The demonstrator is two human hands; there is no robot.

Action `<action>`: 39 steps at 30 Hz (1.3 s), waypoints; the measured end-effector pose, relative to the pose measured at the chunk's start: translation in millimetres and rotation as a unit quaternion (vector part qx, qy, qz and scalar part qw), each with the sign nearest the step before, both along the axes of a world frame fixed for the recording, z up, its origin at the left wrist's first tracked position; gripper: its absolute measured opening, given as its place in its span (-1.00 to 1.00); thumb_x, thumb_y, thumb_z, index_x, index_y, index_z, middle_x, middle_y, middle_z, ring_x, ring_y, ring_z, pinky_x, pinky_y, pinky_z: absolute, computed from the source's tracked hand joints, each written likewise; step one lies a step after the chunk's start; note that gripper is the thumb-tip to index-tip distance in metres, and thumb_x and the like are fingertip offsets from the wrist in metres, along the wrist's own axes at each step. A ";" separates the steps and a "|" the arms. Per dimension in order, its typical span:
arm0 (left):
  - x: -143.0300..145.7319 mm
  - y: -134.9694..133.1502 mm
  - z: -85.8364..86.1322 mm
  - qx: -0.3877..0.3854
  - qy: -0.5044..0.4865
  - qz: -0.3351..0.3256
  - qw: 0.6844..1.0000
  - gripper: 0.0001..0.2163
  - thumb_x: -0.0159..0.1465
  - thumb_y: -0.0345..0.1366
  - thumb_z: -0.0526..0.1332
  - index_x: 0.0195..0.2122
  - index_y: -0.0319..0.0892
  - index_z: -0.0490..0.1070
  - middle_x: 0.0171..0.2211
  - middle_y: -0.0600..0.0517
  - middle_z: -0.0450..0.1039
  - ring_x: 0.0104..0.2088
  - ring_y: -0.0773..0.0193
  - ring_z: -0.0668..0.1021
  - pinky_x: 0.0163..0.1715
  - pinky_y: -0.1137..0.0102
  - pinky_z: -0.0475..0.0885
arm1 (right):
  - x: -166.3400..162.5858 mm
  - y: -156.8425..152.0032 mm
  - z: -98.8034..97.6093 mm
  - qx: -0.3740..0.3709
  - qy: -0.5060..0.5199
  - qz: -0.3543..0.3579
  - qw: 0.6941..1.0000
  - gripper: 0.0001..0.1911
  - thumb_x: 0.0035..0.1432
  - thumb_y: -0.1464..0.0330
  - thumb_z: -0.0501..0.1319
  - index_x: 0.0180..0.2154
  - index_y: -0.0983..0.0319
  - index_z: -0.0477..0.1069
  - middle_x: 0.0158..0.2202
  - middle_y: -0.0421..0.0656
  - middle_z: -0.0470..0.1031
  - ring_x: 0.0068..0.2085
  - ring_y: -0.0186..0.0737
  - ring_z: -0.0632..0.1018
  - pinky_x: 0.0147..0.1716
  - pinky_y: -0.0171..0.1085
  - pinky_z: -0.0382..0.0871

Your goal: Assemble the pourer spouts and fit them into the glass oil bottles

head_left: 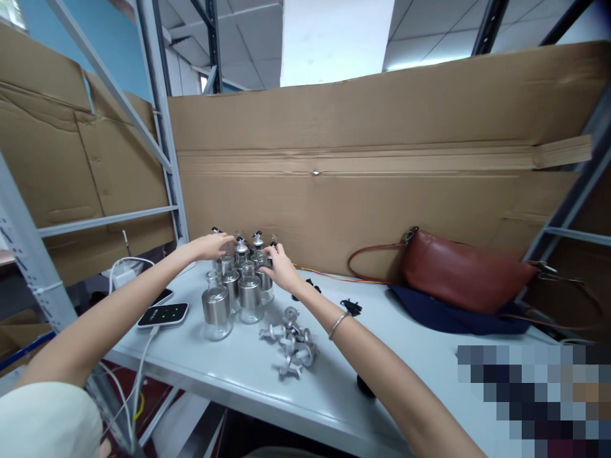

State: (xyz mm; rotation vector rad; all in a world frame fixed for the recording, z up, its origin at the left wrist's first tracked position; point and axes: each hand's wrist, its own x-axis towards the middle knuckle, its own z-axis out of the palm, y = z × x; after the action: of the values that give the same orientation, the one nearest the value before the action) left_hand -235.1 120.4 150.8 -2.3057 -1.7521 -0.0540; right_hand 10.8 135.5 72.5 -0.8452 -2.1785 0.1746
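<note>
Several clear glass bottles with silver metal sleeves (216,306) stand upright in a cluster on the white table. At the back of the group, some carry silver tops with small black parts (242,244); the front ones have bare necks. My left hand (212,246) reaches over the cluster's left rear, fingers stretched out by the bottle tops. On the right side of the group is my right hand (282,268), thumb and fingers apart, close to a rear bottle; whether it touches the glass is unclear. Loose silver fittings (290,342) lie piled in front of my right wrist.
Small black parts (351,306) lie right of my right forearm. A white device with green lights (163,315) and cable sits at left. A brown leather bag (465,270) rests on dark blue cloth (429,312) at right. Behind stands a cardboard panel (334,210).
</note>
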 end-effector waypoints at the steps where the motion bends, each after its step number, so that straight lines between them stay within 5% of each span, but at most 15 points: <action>1: 0.8 0.6 3.8 0.012 -0.005 0.003 1.000 -0.63 0.17 -0.35 0.08 0.03 -0.07 0.30 -0.01 -0.06 0.42 -0.08 0.12 0.51 -0.13 0.33 0.39 | 1.0 0.9 -1.6 0.001 0.012 -0.001 1.000 -0.61 0.10 0.37 0.26 -0.04 0.21 0.20 -0.10 -0.11 0.17 -0.12 -0.24 0.46 -0.12 -0.21 0.38; 6: 6.2 12.5 17.0 0.035 -0.031 -0.009 0.999 -0.71 0.24 -0.30 0.00 -0.05 -0.12 0.37 -0.10 -0.01 0.50 -0.12 0.21 0.53 -0.16 0.40 0.38 | 6.9 3.6 -6.3 0.012 0.037 -0.003 0.999 -0.57 0.10 0.35 0.25 0.00 0.21 0.21 -0.09 -0.09 0.17 -0.08 -0.19 0.45 -0.07 -0.19 0.37; 13: 6.4 52.5 10.0 0.011 -0.018 -0.003 1.000 -0.75 0.16 -0.42 0.15 -0.12 -0.18 0.42 -0.19 -0.01 0.54 -0.22 0.30 0.56 -0.26 0.50 0.38 | 7.6 2.3 -8.7 0.025 0.031 -0.002 0.999 -0.60 0.11 0.37 0.24 0.00 0.20 0.26 -0.08 -0.08 0.19 -0.07 -0.14 0.45 -0.05 -0.13 0.36; 18: 13.8 70.3 6.3 -0.002 0.012 0.002 1.000 -0.90 0.16 -0.39 0.24 -0.28 -0.24 0.45 -0.27 0.00 0.52 -0.23 0.28 0.53 -0.21 0.39 0.41 | 8.6 -2.1 -8.6 0.031 0.014 0.001 0.999 -0.53 0.09 0.39 0.26 0.05 0.20 0.23 -0.08 -0.07 0.20 -0.04 -0.12 0.44 -0.05 -0.12 0.37; 23: 19.2 74.1 -1.3 0.019 0.023 0.008 1.000 -0.77 0.28 -0.25 0.16 -0.10 -0.26 0.38 -0.11 -0.06 0.42 -0.14 0.21 0.50 -0.14 0.20 0.45 | 7.8 -3.4 -6.7 0.051 -0.005 0.015 0.999 -0.47 0.09 0.46 0.24 0.09 0.14 0.19 -0.07 -0.08 0.19 0.01 -0.12 0.41 -0.03 -0.11 0.36; 39: 23.3 74.3 -5.7 0.043 0.009 0.045 0.998 -0.73 0.29 -0.24 0.15 -0.02 -0.22 0.34 -0.03 -0.08 0.38 -0.09 0.18 0.49 -0.12 0.18 0.45 | 3.4 -5.2 -6.1 0.051 0.001 0.015 0.999 -0.59 0.08 0.47 0.24 -0.01 0.21 0.27 -0.11 -0.10 0.22 -0.09 -0.18 0.46 -0.08 -0.17 0.38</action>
State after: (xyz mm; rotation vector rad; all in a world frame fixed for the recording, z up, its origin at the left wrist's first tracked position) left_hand -211.7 194.7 145.1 -2.1583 -1.8070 -0.0892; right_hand 14.2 130.3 66.5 -0.7552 -2.1792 0.0783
